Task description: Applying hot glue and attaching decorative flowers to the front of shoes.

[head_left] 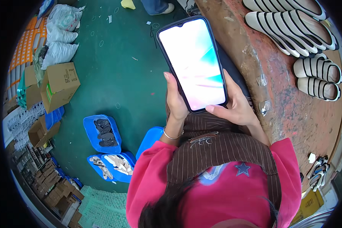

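The left hand (176,99), near the centre of the frame, is half closed along the left edge of a dark-cased phone (193,66), its thumb raised beside the case. By the right hand (237,109) the lower right corner is cradled, the fingers loosely bent and the thumb tip laid over the bottom of the lit screen (192,62). The phone is held between both hands in the upper middle of the frame, its top leaned leftward.

Most of the left fingers are hidden behind the phone, and the screen is washed out to white with a cyan patch. At the top edge, a leg (152,5) of another person is cut off. A blue bin (150,140) is partly covered by the pink left sleeve (150,157). Dark pieces (105,133) are held in a blue tub (89,131) at lower left; they may be shoe parts, but are shown too small to be certain.

On the right, the worn edge of a table (292,117) is curved past the right hand, with striped shoes (288,28) set at upper right. To the left, open green floor (117,68) is stretched between the phone and a carton (60,85).
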